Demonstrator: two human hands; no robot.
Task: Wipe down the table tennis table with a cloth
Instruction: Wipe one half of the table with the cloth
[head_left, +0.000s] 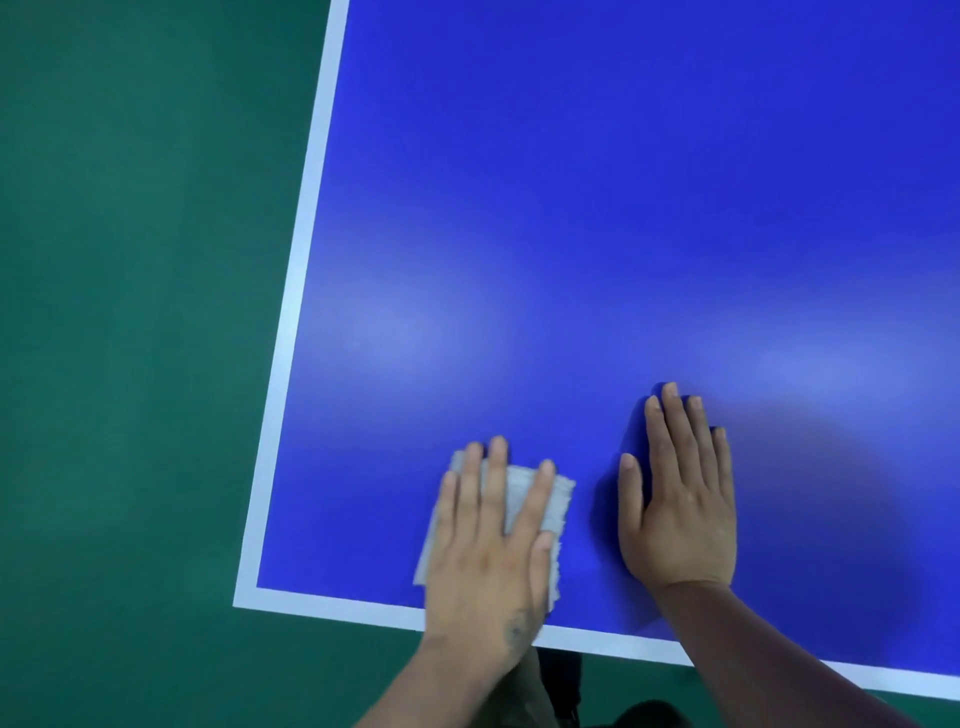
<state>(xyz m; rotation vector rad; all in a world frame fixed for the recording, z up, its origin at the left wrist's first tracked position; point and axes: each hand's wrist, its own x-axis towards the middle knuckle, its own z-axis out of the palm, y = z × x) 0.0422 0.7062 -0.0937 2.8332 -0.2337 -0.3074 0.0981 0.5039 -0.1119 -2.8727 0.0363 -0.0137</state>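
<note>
Near-left corner of the table tennis table (597, 208). The left hand (491, 551), fingers straight and spread, pressed the folded grey cloth (558, 499) flat on the blue surface near the white edge line (291, 332). The right hand (680, 499) rested flat and empty beside it. Risk, as judged: uneven pressure could let the cloth bunch or slip off the near edge toward the green floor (130, 312).

We find no readable text, label, brand or number anywhere; the small dark mark on the back of the left hand (483, 561), lower centre of the frame, is too blurred to read.
</note>
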